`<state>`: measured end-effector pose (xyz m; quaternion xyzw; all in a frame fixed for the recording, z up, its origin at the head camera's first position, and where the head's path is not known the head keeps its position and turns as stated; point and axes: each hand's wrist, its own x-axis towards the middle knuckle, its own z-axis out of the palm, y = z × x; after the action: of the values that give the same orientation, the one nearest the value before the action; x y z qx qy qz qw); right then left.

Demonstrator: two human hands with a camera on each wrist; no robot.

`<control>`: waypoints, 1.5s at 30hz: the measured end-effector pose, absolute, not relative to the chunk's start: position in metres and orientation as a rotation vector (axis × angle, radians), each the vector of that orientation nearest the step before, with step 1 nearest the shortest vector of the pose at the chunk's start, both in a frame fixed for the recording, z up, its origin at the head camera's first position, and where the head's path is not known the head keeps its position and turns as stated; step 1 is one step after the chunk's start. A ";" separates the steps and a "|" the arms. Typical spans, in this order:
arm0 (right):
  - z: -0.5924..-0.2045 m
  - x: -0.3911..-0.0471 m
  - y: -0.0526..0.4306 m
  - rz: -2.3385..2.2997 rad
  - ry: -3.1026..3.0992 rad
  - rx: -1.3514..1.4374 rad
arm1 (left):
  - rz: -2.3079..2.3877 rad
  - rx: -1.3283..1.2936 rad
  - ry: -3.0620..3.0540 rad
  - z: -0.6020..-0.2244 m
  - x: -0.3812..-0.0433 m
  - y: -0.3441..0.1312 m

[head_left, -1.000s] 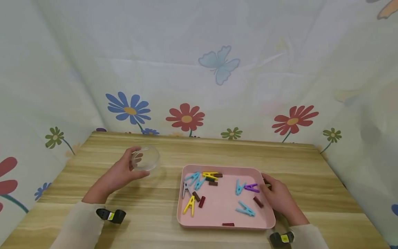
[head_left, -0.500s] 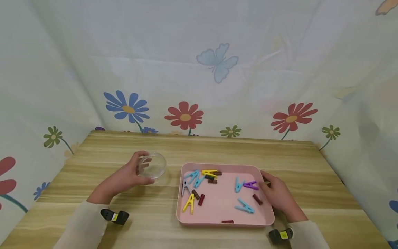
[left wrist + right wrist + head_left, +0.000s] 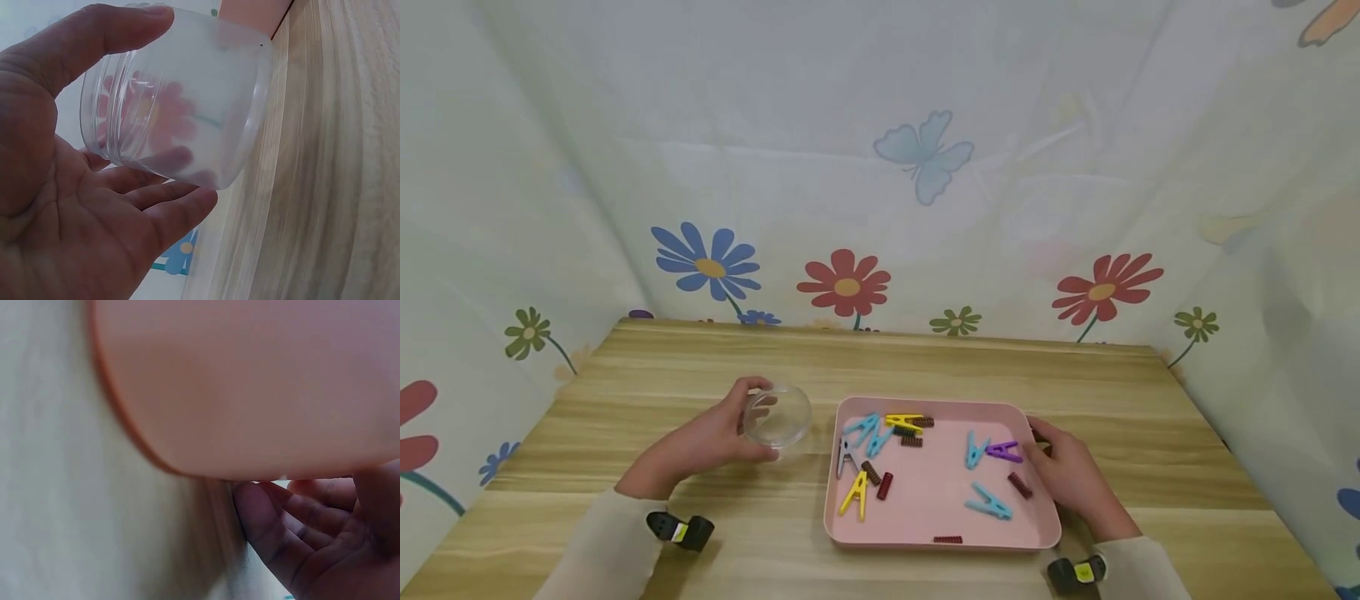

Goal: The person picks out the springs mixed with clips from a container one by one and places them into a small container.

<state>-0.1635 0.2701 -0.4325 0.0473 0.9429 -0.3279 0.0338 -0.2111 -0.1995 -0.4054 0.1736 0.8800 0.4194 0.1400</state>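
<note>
My left hand point(image 3: 726, 429) grips a clear, round plastic jar point(image 3: 784, 417), with the thumb on one side and the fingers on the other. In the left wrist view the see-through jar point(image 3: 206, 94) is tilted, its threaded neck toward the palm and its base near the wooden table. At the right side of a pink tray point(image 3: 943, 546), my right hand point(image 3: 1071, 471) holds the wall, thumb at the rim. Blue clothespins point(image 3: 990, 502), yellow clothespins point(image 3: 854, 496), a purple clothespin point(image 3: 1003, 451) and a grey clothespin point(image 3: 847, 456) lie in the tray among small coil springs point(image 3: 885, 486).
The wood-grain table point(image 3: 760, 533) extends around the tray on all sides. A pale cloth backdrop point(image 3: 760, 183) printed with flowers and a butterfly rises behind the table and along both sides.
My left hand has carried the jar rightward and nearer to me, closer to the tray's left edge. The right hand stays at the tray, and its contents lie as before.
</note>
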 end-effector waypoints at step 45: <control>-0.432 -0.165 0.275 -1.147 2.922 0.192 | 1.129 0.489 2.498 -0.418 -0.212 -0.189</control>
<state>-0.1654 0.2748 -0.4323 0.0610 0.9291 -0.3648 -0.0017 -0.2124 -0.1894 -0.4179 0.1730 0.8828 0.3991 0.1774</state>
